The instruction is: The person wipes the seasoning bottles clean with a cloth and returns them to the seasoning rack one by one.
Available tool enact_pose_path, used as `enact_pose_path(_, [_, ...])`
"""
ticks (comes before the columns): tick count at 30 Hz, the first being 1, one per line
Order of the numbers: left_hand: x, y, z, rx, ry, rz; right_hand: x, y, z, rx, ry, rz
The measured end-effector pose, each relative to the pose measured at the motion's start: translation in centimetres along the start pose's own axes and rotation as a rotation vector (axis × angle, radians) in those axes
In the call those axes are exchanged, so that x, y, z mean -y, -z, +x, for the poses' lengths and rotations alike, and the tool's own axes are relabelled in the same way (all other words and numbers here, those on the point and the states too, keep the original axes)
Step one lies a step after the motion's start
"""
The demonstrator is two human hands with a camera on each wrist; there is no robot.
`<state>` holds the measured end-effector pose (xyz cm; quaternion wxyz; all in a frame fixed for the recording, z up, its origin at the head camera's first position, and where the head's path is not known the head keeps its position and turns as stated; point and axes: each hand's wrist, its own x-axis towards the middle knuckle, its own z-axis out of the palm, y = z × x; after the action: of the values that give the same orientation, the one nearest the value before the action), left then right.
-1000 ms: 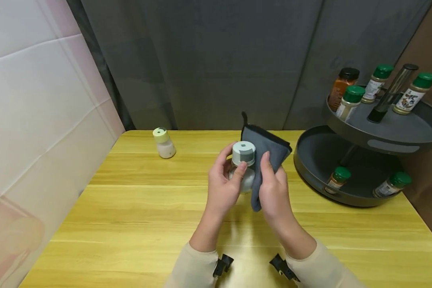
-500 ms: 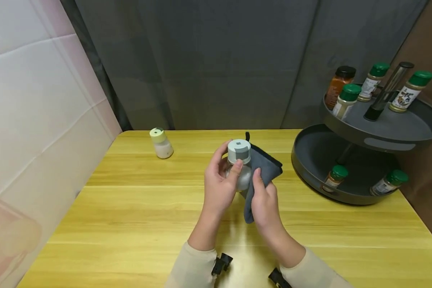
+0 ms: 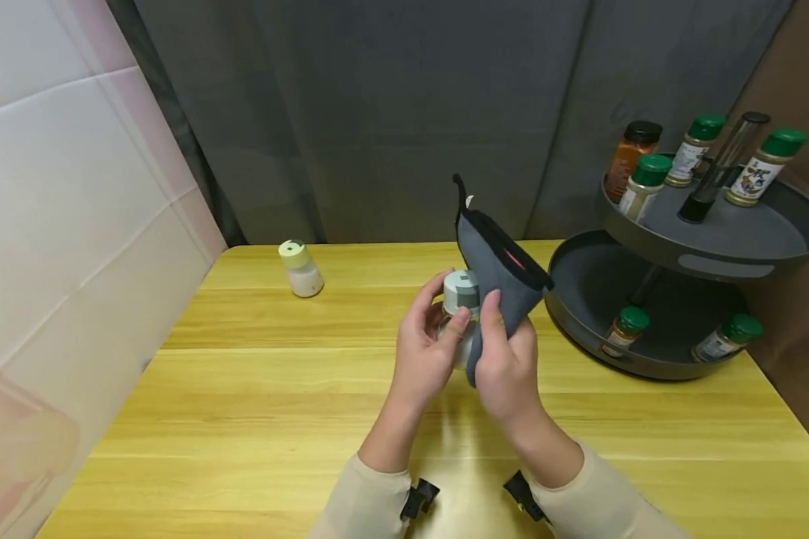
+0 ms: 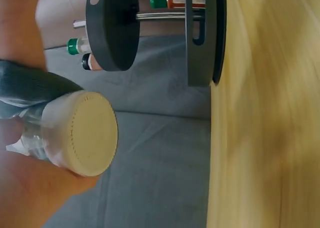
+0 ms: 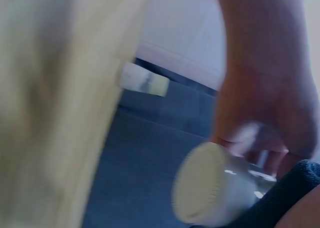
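My left hand (image 3: 421,363) grips a clear seasoning jar (image 3: 460,293) with a pale mint lid, thumb in front and fingers behind. White contents show inside it. The left wrist view shows the jar's round base (image 4: 94,134) held off the table. From the right, my right hand (image 3: 510,367) pinches a folded grey cloth (image 3: 495,262) edged in black, thumb on top. Lower cloth folds lie against the jar's right side and hide part of it. A black loop sticks up from the cloth's upper corner.
A similar jar with a yellow lid (image 3: 301,269) stands at the table's back left. On the right, a dark two-tier rack (image 3: 691,258) bears several spice bottles, mostly green-capped. Behind the wooden table (image 3: 256,427) hangs a grey curtain (image 3: 404,120); a pale wall is at left.
The cloth dips down along the jar, then comes back up, now higher with its black edge spread. Jar and left hand shift slightly left, then back right. The left hand keeps its grip.
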<state>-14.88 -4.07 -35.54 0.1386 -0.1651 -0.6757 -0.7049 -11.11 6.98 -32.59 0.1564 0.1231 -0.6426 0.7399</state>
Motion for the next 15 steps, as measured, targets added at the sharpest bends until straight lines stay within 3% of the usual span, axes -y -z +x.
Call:
enact_pose_path(3, [-0.1,0.3,0.0,-0.049,0.004,-0.017,-1.5,0.1,-0.5,-0.013,-0.098,-0.056])
enact_pose_path(5, [-0.3,0.6,0.1,-0.076,-0.012,-0.016,-2.4,0.3,-0.6,-0.027,-0.208,-0.105])
enact_pose_path(7, [-0.4,0.8,0.3,-0.086,-0.028,-0.007,-2.8,0.6,-0.5,-0.03,-0.314,-0.149])
enact_pose_path(9, [-0.5,0.9,0.4,-0.078,-0.045,0.005,-2.9,0.8,-0.3,-0.028,-0.364,-0.161])
enact_pose_path(11, [-0.5,0.8,0.5,-0.059,-0.054,0.014,-2.3,0.9,0.1,-0.021,-0.341,-0.152])
enact_pose_path(15, [-0.4,0.5,0.4,-0.008,-0.059,0.031,-0.1,1.0,0.8,-0.015,-0.161,-0.1])
